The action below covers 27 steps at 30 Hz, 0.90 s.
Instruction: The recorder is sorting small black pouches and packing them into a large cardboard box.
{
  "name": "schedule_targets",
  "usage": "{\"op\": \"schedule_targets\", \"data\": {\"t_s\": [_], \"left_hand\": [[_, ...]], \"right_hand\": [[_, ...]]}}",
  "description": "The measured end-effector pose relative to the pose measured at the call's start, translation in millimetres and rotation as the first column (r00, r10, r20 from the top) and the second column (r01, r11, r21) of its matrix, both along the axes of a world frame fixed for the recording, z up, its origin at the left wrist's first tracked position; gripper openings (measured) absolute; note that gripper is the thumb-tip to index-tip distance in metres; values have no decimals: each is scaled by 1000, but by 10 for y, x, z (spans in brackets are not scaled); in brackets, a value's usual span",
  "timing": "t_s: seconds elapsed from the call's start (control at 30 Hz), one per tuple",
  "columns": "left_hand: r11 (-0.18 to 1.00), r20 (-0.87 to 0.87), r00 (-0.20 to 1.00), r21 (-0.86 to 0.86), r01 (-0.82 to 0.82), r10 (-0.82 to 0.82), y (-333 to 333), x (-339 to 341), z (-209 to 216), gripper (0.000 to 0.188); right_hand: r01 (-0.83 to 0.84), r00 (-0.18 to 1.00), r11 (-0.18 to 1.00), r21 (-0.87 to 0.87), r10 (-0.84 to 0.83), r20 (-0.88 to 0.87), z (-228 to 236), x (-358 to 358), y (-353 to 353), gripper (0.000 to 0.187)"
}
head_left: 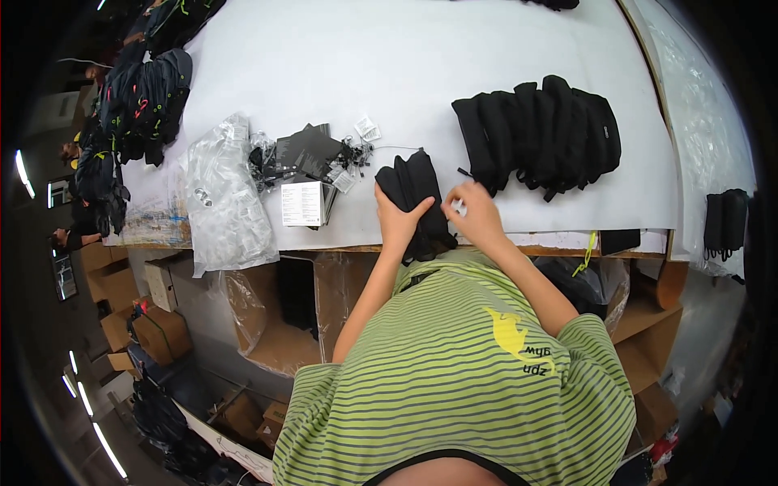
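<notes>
1. Left hand (pixel 397 220): lies on the black folded garment (pixel 417 194) at the near edge of the desk (pixel 340 57). Fingers wrap over its left side, thumb pointing right; the grip is closed on the cloth.
2. Right hand (pixel 476 212): just right of the same garment, fingertips pinched narrow on something small and pale at its right edge. Too small to identify.
3. Garment position: near desk edge, directly in front of the person, lower end overhanging the edge slightly.
4. Row of black folded garments (pixel 539 134): overlapping pieces lying on the desk, right of and beyond the hands, apart from the held piece.
5. Dark cards and white tags (pixel 312 162): loose pile left of the held garment; a white printed booklet (pixel 302 202) lies at its near side.
6. Clear plastic bags (pixel 223 194): crumpled heap at the left, hanging over the desk edge.
7. Dark garments with bright trim (pixel 142 101): piled at the far left edge of the desk.
8. Cardboard boxes (pixel 158 328): on the floor, lower left.
</notes>
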State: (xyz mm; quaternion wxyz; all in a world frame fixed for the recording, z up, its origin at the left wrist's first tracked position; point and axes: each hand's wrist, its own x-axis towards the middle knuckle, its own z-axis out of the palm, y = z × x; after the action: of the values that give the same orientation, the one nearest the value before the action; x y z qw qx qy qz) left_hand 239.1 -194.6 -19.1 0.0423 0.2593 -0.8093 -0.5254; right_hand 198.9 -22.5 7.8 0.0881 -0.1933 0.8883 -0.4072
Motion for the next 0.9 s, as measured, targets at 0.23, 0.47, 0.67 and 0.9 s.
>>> {"op": "schedule_targets", "data": {"t_s": [0.23, 0.47, 0.67, 0.9], "left_hand": [[997, 56, 998, -77, 6, -2, 24, 15, -39, 113], [999, 20, 1000, -40, 4, -3, -19, 11, -20, 113], [987, -7, 997, -144, 75, -77, -55, 31, 10, 116], [987, 20, 997, -141, 82, -80, 105, 36, 186, 120]], "right_hand": [[384, 793, 881, 278, -161, -587, -66, -770, 125, 60], [330, 875, 686, -649, 36, 482, -205, -565, 273, 53], [158, 929, 987, -5, -147, 339, -528, 127, 38, 53], [95, 961, 980, -172, -46, 272, -336, 146, 117, 53]]}}
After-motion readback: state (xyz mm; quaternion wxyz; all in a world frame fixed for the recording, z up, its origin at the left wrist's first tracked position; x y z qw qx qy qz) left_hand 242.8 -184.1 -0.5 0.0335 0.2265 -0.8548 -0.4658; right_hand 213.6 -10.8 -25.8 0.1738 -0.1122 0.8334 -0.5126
